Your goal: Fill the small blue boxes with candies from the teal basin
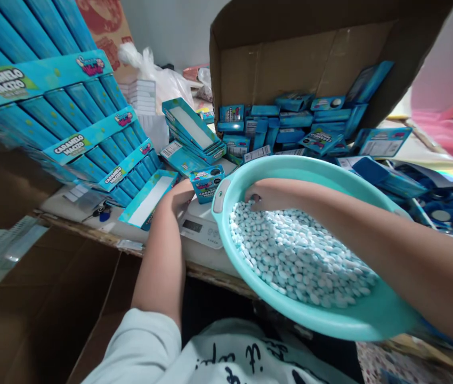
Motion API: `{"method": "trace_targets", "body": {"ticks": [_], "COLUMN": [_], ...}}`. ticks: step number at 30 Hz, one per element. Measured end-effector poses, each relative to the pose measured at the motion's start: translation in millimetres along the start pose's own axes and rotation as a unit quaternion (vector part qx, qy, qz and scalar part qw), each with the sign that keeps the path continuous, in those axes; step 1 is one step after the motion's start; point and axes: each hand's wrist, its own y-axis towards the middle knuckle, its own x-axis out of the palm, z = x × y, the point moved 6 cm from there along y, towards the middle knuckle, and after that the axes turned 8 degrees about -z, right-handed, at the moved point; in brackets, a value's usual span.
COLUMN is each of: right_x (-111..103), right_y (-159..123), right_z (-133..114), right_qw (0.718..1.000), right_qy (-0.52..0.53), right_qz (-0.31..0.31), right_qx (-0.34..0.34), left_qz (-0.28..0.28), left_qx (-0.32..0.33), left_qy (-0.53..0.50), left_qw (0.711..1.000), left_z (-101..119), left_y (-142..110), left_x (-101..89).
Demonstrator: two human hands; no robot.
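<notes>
My left hand [185, 196] is closed at the left side of a small blue candy box [207, 185] printed with caramelo lettering. That box stands by the white digital scale [202, 228]; whether it rests on the scale's plate I cannot tell. Inside a turquoise basin [290, 314], my right hand [261, 195] reaches down to the heap of pale blue and white candies [302, 250] near the left rim. Its fingers are curled, with a small dark spot among them that I cannot make out. The basin covers part of the scale.
Tall stacked blue display cartons [78, 140] fill the left. Flat blue trays [194, 128] lie behind the scale. A cardboard box [270, 69] at the back holds many small blue boxes [290, 120]. Blue caps or cups [446, 210] lie at right. Keys [102, 213] rest near the table edge.
</notes>
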Motion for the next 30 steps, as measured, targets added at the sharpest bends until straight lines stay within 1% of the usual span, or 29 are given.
{"method": "trace_targets", "body": {"ticks": [3,5,9,12,14,17,19,21,23,24,27,30], "right_x": [-0.2,-0.4,-1.2,0.1,1.0,2.1,2.3,2.5,2.7,3.0,3.9,5.2], "right_y": [0.7,0.5,1.7,4.1,5.2,5.2,4.4,3.8,4.0,4.6,7.4,10.1], "right_z": [-1.3,-2.7,-4.3,-3.2,-1.9,-0.8,-0.9,-1.0,-0.7,-0.3,1.6,3.8], "right_qw": [1.000,0.999,0.999,0.999,0.999,0.999,0.999,0.999,0.999,0.999,0.999,0.999], "right_qy": [-0.010,-0.020,-0.029,-0.027,-0.025,-0.020,-0.016,-0.012,-0.012,-0.012,-0.012,-0.013], "right_qz": [-0.011,-0.023,-0.032,-0.037,-0.038,-0.041,-0.040,-0.040,-0.040,-0.040,-0.041,-0.040], "right_qx": [0.003,0.012,0.023,0.021,0.019,0.017,0.017,0.017,0.017,0.016,0.011,0.004], "left_qz": [-0.040,-0.049,-0.037,-0.011,0.004,0.035,0.078,0.135,0.190,0.208,0.222,0.230], "left_qx": [-0.042,-0.063,-0.100,-0.093,-0.071,-0.035,-0.010,0.021,0.068,0.096,0.174,0.223], "left_qy": [0.024,0.039,0.061,0.071,0.079,0.095,0.108,0.118,0.115,0.107,0.084,0.080], "left_qw": [0.998,0.996,0.992,0.993,0.994,0.994,0.991,0.984,0.973,0.968,0.956,0.944], "left_z": [-6.2,-10.4,-24.2,-34.0,-37.6,-38.4,-35.5,-29.7,-20.9,-16.0,-1.5,8.7], "left_y": [3.0,2.0,-13.1,-27.2,-32.2,-31.2,-27.9,-26.5,-29.2,-31.8,-42.0,-50.8], "left_x": [-1.4,-7.4,-23.9,-32.1,-34.1,-38.3,-45.7,-55.1,-62.2,-63.4,-59.0,-52.9]}}
